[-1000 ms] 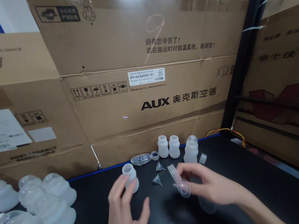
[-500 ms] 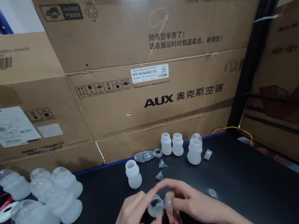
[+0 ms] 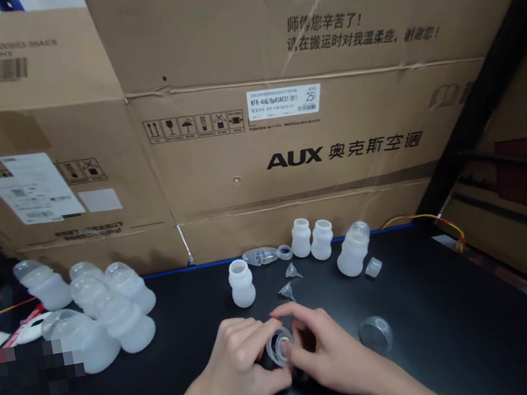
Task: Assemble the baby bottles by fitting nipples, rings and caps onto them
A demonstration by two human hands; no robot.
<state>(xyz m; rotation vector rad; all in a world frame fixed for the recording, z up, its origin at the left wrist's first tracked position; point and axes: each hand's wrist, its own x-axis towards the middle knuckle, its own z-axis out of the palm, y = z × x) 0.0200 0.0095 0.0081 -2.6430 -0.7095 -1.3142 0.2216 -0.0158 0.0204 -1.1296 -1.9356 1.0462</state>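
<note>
My left hand point(image 3: 243, 362) and my right hand point(image 3: 326, 349) meet over the black table point(image 3: 457, 327), both pinching a small clear plastic ring part point(image 3: 279, 346) between their fingertips. Just beyond them stands a white bottle point(image 3: 241, 283). Two small clear funnel-shaped pieces point(image 3: 290, 282) lie behind the hands. A clear dome cap point(image 3: 376, 334) lies on the table to the right of my right hand.
Several capped white bottles point(image 3: 111, 311) crowd the left of the table. Two open white bottles point(image 3: 311, 240), one capped bottle point(image 3: 353, 251), a small clear cap point(image 3: 373, 267) and a clear spoon part point(image 3: 266, 255) sit near the cardboard boxes point(image 3: 281, 120) at the back.
My left hand came away from the white bottle and joined my right hand on the clear ring part. The view tilted down and the hands drew closer together.
</note>
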